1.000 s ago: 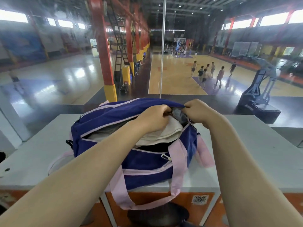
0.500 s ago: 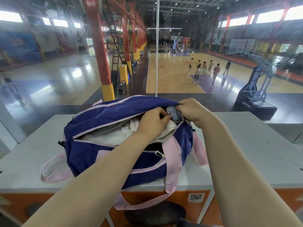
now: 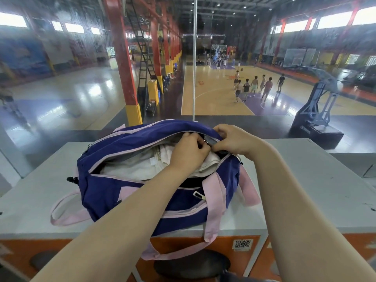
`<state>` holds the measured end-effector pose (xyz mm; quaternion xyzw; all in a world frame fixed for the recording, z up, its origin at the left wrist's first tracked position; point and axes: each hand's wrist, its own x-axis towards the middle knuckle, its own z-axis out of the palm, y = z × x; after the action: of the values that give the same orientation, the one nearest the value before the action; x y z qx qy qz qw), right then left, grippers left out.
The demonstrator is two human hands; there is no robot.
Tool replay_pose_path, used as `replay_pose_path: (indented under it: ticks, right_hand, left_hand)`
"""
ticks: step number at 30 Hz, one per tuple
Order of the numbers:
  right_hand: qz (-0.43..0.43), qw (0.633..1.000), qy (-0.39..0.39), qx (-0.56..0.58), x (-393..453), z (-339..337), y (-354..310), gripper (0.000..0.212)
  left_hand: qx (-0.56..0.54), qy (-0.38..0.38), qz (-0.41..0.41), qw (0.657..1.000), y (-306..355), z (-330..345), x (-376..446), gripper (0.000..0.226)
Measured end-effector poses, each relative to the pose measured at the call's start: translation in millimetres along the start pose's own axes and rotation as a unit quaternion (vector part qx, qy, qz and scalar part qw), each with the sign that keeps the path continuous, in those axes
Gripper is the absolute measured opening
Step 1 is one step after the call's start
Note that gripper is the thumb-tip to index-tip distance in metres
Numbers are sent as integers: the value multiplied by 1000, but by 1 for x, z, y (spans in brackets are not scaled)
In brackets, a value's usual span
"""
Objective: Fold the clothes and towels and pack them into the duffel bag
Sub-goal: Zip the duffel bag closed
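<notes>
**One bag, two hands, both at the zip end**

Only one view here, the head cam, so that's all I'm going by.

One duffel bag (image 3: 130,186), navy with pale pink trim, sits on the grey worktop (image 3: 317,192) about mid-width, its near side hanging just over the front edge. The main zip is mostly undone, and inside there's white folded fabric (image 3: 146,161) filling the opening. I can't split it into separate pieces, so no count on that; one small tag shows on it. I count two pink carry straps: one looped out flat on the worktop toward the left edge, one dangling over the front edge. More pink webbing spills off the bag's right end.

Two hands, both bare, both up at the bag's right end by the top opening. The left hand (image 3: 187,153) has its grip closed down, fingers curled and pinching at the small metal zip pull (image 3: 205,141). The right hand (image 3: 234,140) also has a tight grip, fingers curled round the bag's edge and a bit of dark grey material right beside the zip pull. The two hands are nearly touching.

Below the front edge there's an orange panel with one QR sticker (image 3: 242,243). Behind the worktop is glass looking onto a basketball court (image 3: 213,98) with a bunch of players, too small to count properly.
</notes>
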<state>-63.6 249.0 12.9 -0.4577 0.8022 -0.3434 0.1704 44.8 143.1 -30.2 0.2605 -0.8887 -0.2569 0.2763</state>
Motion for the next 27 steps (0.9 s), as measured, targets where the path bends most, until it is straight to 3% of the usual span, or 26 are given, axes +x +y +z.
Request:
replay_pose_path:
  ticks: [2,8,20,27]
  right_hand:
    - [-6,1000,13,-24,1,4,1,15]
    - [-3,997,59,-48,3,6,1,27]
    - [41,996,62,-55,4,15,-4,36]
    - [60,993,79,-63,7,17,-7,29]
  left_hand:
    - [11,11,9,1000,0,-1,-3,10]
    - [56,48,39,996,-5,-2,-6,14]
    - [217,80,90,969,-15,-23,-8,19]
    - [296,61,89,949,-11,-37,-9,19]
